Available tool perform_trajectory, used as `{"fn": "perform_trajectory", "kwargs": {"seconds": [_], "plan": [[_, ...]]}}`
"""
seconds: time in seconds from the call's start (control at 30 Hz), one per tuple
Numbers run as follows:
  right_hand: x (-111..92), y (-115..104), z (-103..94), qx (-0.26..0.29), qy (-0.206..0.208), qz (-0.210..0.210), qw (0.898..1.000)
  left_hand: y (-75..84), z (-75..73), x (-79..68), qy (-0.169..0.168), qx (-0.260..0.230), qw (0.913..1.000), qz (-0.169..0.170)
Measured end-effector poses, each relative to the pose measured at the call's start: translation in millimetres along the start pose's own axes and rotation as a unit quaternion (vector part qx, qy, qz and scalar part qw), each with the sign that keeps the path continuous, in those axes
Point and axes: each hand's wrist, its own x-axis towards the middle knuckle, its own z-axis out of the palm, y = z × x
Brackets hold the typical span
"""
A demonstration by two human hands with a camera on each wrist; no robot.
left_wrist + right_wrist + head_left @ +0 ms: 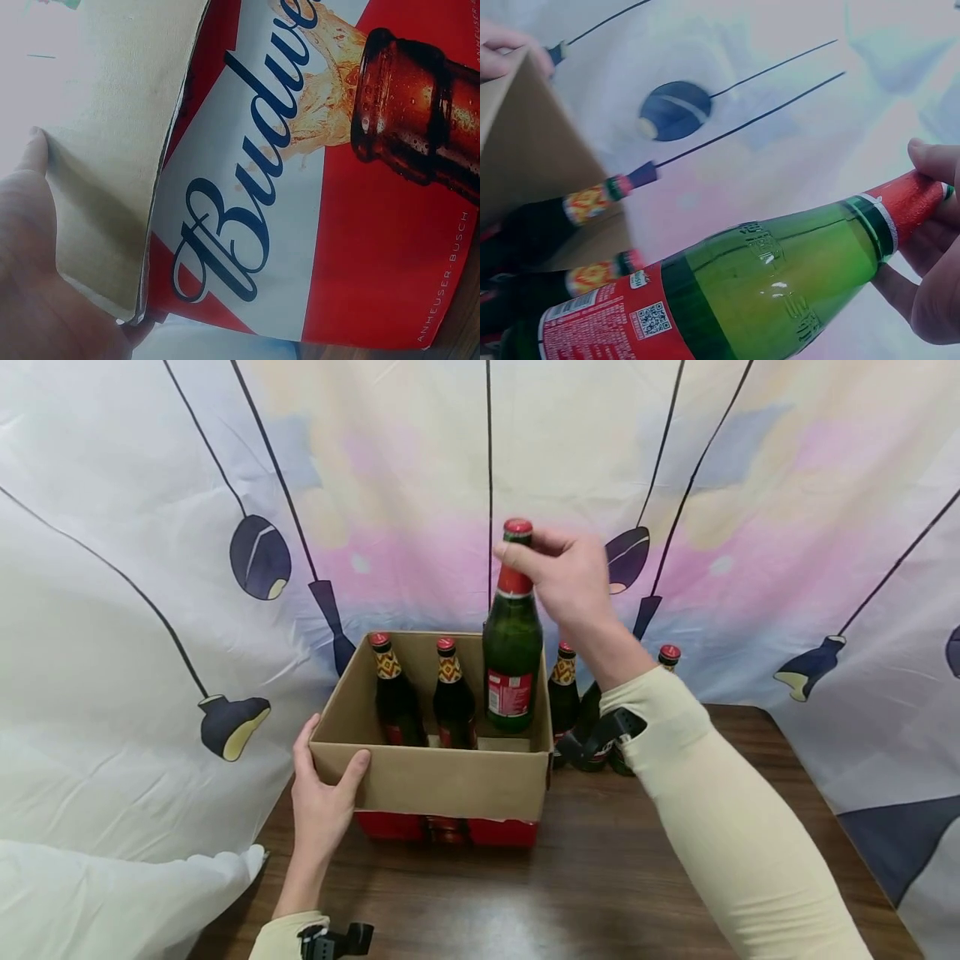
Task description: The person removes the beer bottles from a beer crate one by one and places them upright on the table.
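My right hand [573,578] pinches the red-wrapped neck of a green beer bottle [513,647]. The bottle hangs upright at the right end of an open cardboard box [450,781], its base below the box's back rim. In the right wrist view, thumb and fingers close round that bottle's neck [904,206], and its red label faces the camera. My left hand [322,797] grips the box's front left corner, thumb on the front flap. Two dark bottles with patterned neck bands, a left one [397,697] and a middle one [453,697], stand inside the box.
Several more bottles [564,685] stand on the wooden table [600,852] right of the box, partly behind my right forearm. A printed curtain [420,485] hangs behind the table and along its sides. The box's printed red and white side [360,255] fills the left wrist view.
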Motion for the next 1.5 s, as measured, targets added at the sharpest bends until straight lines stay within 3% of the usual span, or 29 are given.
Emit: {"fn": "perform_trajectory", "kwargs": {"seconds": [0.2, 0.4, 0.63, 0.9, 1.03, 1.23, 1.5], "plan": [[7.2, -30.9, -17.0, 0.041, 0.023, -0.036, 0.998, -2.0, 1.3, 0.4, -0.001, 0.000, 1.0000, 0.000], [8.3, -46.5, -39.2, 0.100, 0.052, -0.052, 0.992, -2.2, 3.5, 0.4, -0.006, -0.005, 1.0000, 0.003], [3.0, -45.9, -65.4, 0.055, 0.066, -0.046, 0.995, -1.9, 3.6, 1.2, -0.003, -0.001, 1.0000, -0.004], [-13.6, -10.9, -97.4, 0.026, 0.086, -0.028, 0.996, -2.8, 3.1, 1.7, 0.001, -0.002, 1.0000, -0.008], [-25.6, 18.5, -100.5, -0.041, 0.083, 0.003, 0.996, -3.1, 0.8, 1.5, 0.006, 0.001, 0.9999, -0.016], [-47.2, 67.2, -103.7, -0.129, 0.073, 0.049, 0.988, -2.2, 1.9, 3.0, -0.001, -0.003, 0.9999, -0.012], [-63.1, 108.1, -97.1, -0.161, 0.052, 0.104, 0.980, -1.5, 2.9, 1.2, 0.002, -0.002, 0.9999, -0.017]]}}
